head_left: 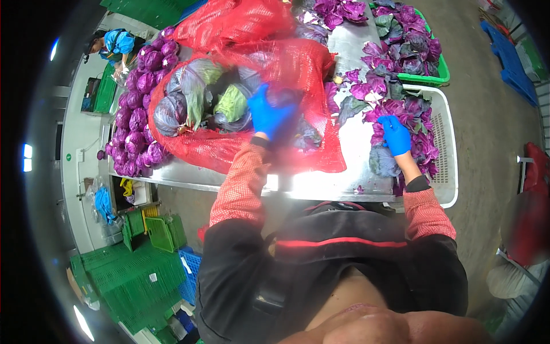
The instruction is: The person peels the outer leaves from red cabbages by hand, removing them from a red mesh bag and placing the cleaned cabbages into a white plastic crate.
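My left hand (269,114), in a blue glove, reaches over an opened red mesh bag (212,152) on the metal table. Inside the bag sit several red cabbages (171,114) with dark outer leaves, one showing a pale green side. Motion smears the left fingers, beside a blurred purple shape, so their grip is unclear. My right hand (396,136), also blue-gloved, is down on a heap of loose purple cabbage leaves (424,140) at the table's right edge. Its fingers are bent together; whatever they hold is hidden.
Peeled purple cabbages (134,117) are piled along the table's left side. A white crate (450,149) and a green crate (438,71) of leaves stand on the right. Another red mesh bag (235,23) lies at the back. A person (117,43) works at far left.
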{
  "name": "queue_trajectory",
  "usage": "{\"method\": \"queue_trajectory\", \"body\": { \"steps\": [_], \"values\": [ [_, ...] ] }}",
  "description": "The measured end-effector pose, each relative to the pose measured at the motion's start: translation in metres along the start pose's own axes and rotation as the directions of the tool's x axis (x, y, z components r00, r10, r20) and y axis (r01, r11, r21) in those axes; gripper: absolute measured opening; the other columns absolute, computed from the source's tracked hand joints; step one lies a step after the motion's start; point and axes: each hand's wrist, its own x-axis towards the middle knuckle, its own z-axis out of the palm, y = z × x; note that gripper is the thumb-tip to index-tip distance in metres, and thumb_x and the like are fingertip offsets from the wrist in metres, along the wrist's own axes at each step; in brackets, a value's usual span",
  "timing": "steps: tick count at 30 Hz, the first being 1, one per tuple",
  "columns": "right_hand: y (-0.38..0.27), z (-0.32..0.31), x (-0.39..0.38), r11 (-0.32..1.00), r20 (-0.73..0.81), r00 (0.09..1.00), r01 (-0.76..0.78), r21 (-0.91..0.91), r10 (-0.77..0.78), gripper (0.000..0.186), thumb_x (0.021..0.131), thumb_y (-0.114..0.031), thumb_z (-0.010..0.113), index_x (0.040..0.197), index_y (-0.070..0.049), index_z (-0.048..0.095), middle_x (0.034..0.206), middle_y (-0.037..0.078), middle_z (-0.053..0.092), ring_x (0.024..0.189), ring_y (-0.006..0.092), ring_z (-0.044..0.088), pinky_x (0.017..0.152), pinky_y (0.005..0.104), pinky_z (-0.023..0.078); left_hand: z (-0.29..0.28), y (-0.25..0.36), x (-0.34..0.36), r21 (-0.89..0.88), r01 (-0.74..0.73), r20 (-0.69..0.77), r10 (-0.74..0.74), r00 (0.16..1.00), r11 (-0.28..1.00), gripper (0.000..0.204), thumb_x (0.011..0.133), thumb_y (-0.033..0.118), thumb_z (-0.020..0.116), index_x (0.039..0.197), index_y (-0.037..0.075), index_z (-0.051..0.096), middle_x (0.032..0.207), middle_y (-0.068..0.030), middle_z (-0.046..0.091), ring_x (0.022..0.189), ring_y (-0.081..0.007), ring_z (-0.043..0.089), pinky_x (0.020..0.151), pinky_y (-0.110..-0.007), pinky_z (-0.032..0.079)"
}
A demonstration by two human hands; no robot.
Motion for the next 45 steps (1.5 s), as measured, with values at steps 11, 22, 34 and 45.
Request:
{"method": "queue_trajectory", "body": {
  "steps": [11, 22, 34, 45],
  "values": [
    [-0.119, -0.006, -0.063, 0.839, 0.285, 0.926, 0.058, 0.541, -0.248, 0.05, 0.085, -0.027, 0.055, 0.131, -0.015, 0.039, 0.081, 0.006, 0.058, 0.064, 0.0116, 0.054, 0.057, 0.027, 0.045, -0.03, 0.021, -0.082, -0.881, 0.467, 0.46, -0.095, 0.883, 0.075, 0.072, 0.081, 0.052, 0.051, 0.135, 0.011, 0.027, 0.136, -0.0155, 0.032, 0.121, -0.0363, 0.036, 0.092, -0.055, 0.038],
    [-0.096, 0.011, -0.043, 0.733, 0.517, 0.837, -0.462, 0.499, 0.176, 0.031, 0.086, -0.037, 0.05, 0.095, -0.008, 0.059, 0.07, 0.002, 0.055, 0.055, 0.0104, 0.052, 0.046, 0.0244, 0.043, 0.059, -0.002, -0.092, -0.359, 0.129, 0.564, 0.105, 0.819, 0.924, 0.055, 0.085, 0.034, 0.053, 0.128, 0.004, 0.038, 0.111, -0.0137, 0.051, 0.101, -0.0238, 0.05, 0.086, -0.035, 0.043],
    [-0.104, -0.019, -0.083, 0.958, 0.112, 0.953, 0.285, -0.011, -0.282, 0.031, 0.09, -0.027, 0.042, 0.113, -0.009, 0.05, 0.098, 0.018, 0.058, 0.087, 0.0343, 0.058, 0.067, 0.0418, 0.048, 0.079, 0.026, -0.071, -0.021, -0.369, 0.344, 0.353, 0.87, 0.929, 0.07, 0.056, 0.037, 0.078, 0.109, 0.001, 0.049, 0.096, -0.0163, 0.056, 0.088, -0.0284, 0.053, 0.08, -0.037, 0.041],
    [-0.089, 0.0, -0.045, 0.956, 0.349, 0.917, -0.094, -0.279, 0.192, 0.023, 0.087, -0.016, 0.036, 0.096, -0.003, 0.053, 0.088, 0.022, 0.06, 0.079, 0.0365, 0.06, 0.065, 0.0449, 0.048, 0.108, 0.046, -0.084, 0.004, -0.213, 0.292, 0.203, 0.935, 0.977, 0.069, 0.057, 0.037, 0.078, 0.106, -0.001, 0.047, 0.092, -0.0177, 0.054, 0.085, -0.0306, 0.053, 0.073, -0.039, 0.043]
  ]
}}
